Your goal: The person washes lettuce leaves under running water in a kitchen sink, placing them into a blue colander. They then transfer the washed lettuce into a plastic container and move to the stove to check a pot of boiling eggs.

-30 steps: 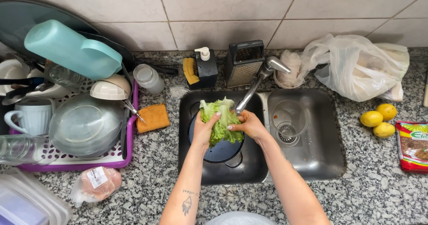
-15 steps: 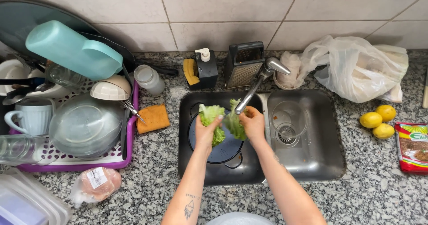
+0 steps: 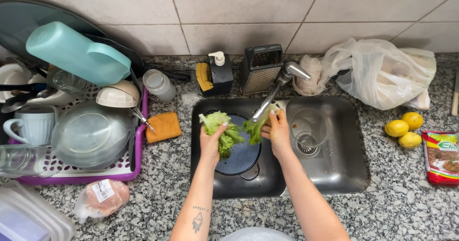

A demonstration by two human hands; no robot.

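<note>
Head view: speckled granite counter (image 3: pixel 392 203), steel sink (image 3: pixel 344 174), tiled wall; both hands' fingers seemingly grip lettuce (image 3: pixel 224 128).

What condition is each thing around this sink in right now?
left hand: gripping a lettuce piece
right hand: holding a second lettuce leaf under the faucet
colander: sitting in the sink
drinking glass: upright, empty
plastic bag: crumpled

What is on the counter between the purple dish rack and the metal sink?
In the head view, a flat orange sponge cloth lies on the speckled granite counter between the purple plastic dish rack and the steel sink.
</note>
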